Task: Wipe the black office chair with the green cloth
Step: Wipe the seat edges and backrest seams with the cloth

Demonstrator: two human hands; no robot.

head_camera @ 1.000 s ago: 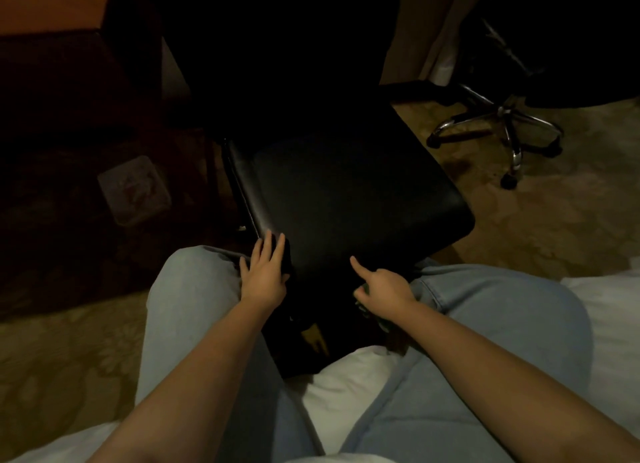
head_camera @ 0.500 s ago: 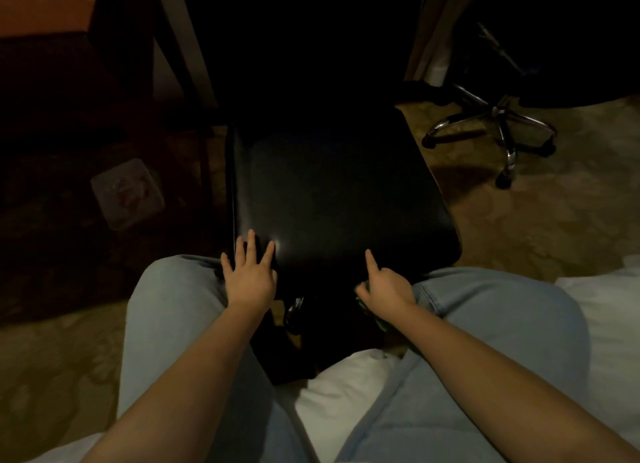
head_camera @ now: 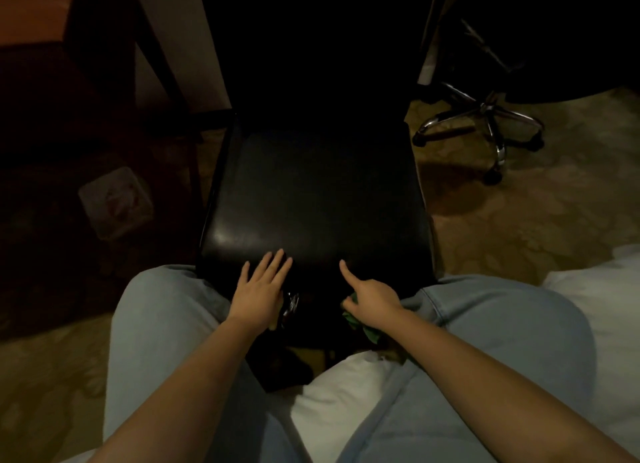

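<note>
The black office chair (head_camera: 311,192) stands right in front of my knees, its glossy seat facing me and its back lost in the dark. My left hand (head_camera: 259,289) lies flat with fingers spread on the seat's front edge, left of the middle. My right hand (head_camera: 370,301) rests at the front edge further right, index finger stretched out onto the seat, the other fingers curled around the green cloth (head_camera: 360,324). Only a crumpled bit of the cloth shows below the hand.
I sit on a white bed (head_camera: 339,400) in light blue jeans, knees on either side of the seat. A second chair's chrome wheeled base (head_camera: 485,130) stands at the back right on patterned carpet. A pale square object (head_camera: 114,202) sits on the floor to the left, near dark wooden furniture.
The chair seat has turned from a slanted position to square in front of me. My left hand has slid right along the front edge; my right hand stayed at the edge with the cloth.
</note>
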